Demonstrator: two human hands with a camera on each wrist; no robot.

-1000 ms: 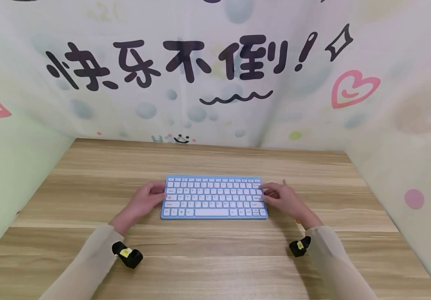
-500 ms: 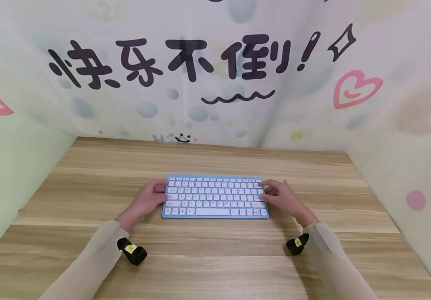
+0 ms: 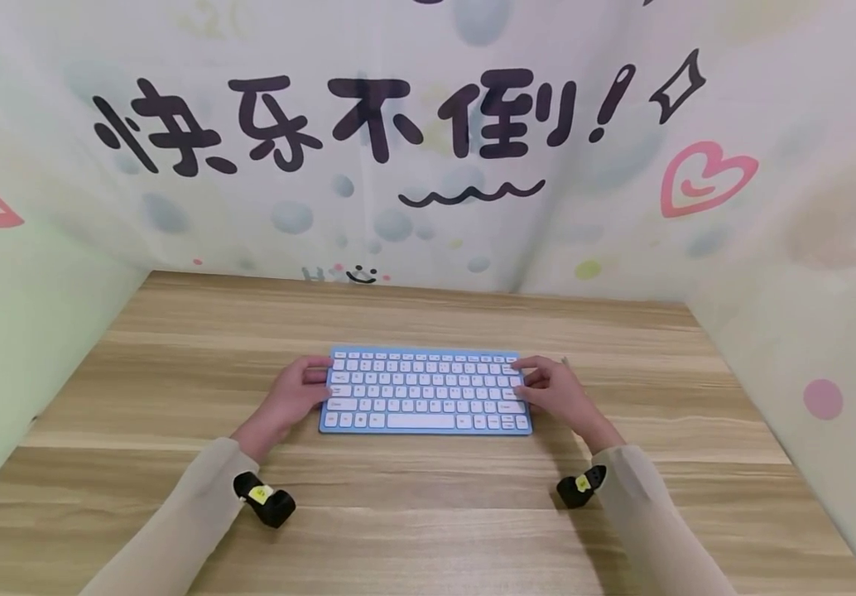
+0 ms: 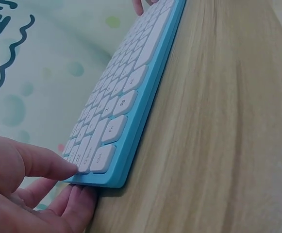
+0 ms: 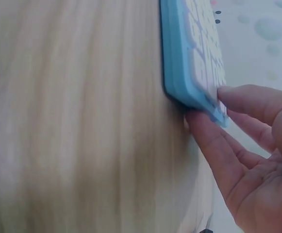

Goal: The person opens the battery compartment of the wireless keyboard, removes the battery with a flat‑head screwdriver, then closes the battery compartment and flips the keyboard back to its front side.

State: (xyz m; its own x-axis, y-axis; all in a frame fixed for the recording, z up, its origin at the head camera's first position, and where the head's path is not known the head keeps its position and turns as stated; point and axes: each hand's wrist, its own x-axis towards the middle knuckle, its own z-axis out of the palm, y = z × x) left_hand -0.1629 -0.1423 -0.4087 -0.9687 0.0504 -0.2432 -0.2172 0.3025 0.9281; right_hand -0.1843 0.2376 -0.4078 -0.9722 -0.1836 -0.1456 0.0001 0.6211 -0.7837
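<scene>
A light-blue keyboard point(image 3: 425, 391) with white keys lies flat in the middle of the wooden table point(image 3: 428, 521). My left hand point(image 3: 307, 385) holds its left end. In the left wrist view the thumb point(image 4: 43, 162) presses on the corner keys of the keyboard point(image 4: 131, 92) and the fingers point(image 4: 77, 204) curl against its lower edge. My right hand point(image 3: 540, 385) holds the right end in the same way. In the right wrist view the thumb point(image 5: 257, 102) lies on top of the keyboard point(image 5: 189, 58) and the fingers point(image 5: 213, 150) sit at the edge by the table.
A printed backdrop point(image 3: 398, 165) walls in the table at the back and on both sides. A thin stick-like object point(image 3: 565, 362) lies just behind my right hand. Black wrist cameras point(image 3: 267, 499) point(image 3: 577, 487) sit on both beige sleeves. Bare wood lies in front of and behind the keyboard.
Both hands have slid a little farther along the keyboard's ends, thumbs now over the upper keys. The keyboard itself has hardly moved.
</scene>
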